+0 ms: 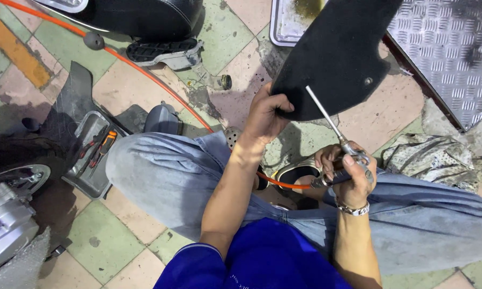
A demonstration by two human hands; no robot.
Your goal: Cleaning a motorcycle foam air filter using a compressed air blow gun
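- The left hand (263, 115) is clamped on the lower edge of a black foam panel (334, 53), thumb over the near face and fingers behind it, holding it up above the floor in front of the knees.
- The right hand (348, 174) is closed around the grip of an air blow gun (337, 136), whose thin metal nozzle slants up and left so that its tip lies just at the panel's lower face.
- The two hands are apart, the left higher and further forward than the right.
- The panel looks light and soft, a spongy sheet with a curved outline and a small hole near one edge. It would probably flex or fold if pinched at one corner, so a grip along a broad edge, as here, seems the sound place to hold it.
- An orange hose (144, 75) runs from the gun across the tiled floor (118, 235) to the upper left.
- The person crouches in grey trousers and a blue shirt, with a metal bracelet (352, 208) on the right wrist.
- To the left lie an open tool tray (93, 155) with orange-handled tools, and part of a wheel (16, 179).
- At upper right sits a ribbed metal plate (455, 48); a crumpled patterned cloth (434, 158) lies below it.
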